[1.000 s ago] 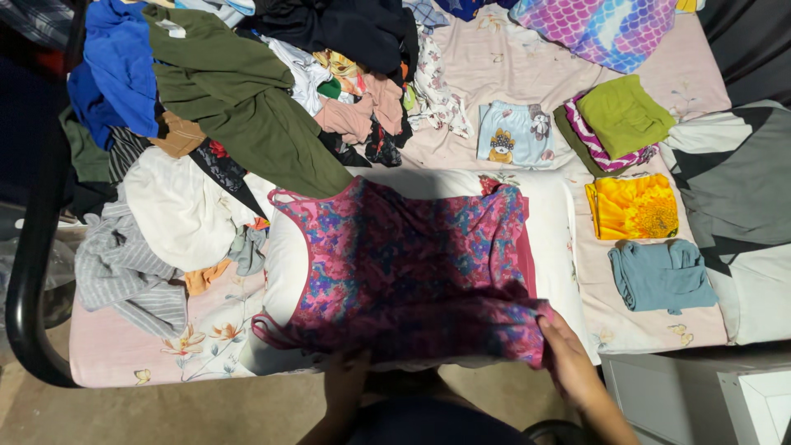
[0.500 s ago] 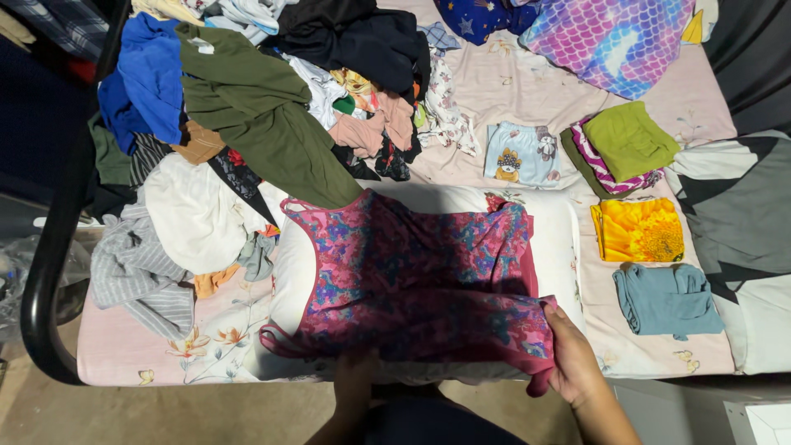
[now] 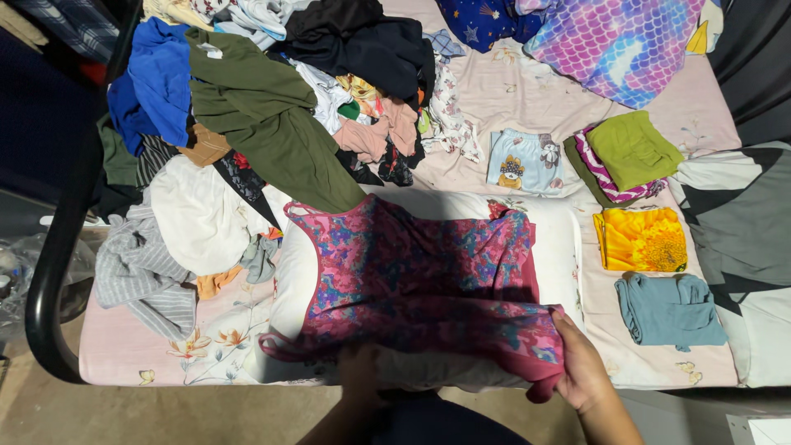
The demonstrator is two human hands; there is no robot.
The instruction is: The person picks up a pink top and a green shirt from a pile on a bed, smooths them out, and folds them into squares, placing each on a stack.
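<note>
Pink floral camisole (image 3: 420,280) lies flat on the white pillow (image 3: 560,247). Right hand (image 3: 581,367) pinches its near hem corner; left hand (image 3: 360,371) grips the hem, mostly hidden. Keep hem taut and level when folding over.

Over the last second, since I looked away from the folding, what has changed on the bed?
The right hand has drawn the near edge of the pink and blue floral strappy top further over, doubling its lower part. The left hand stays at that edge. The folded yellow sunflower cloth and teal garment lie as before.
</note>
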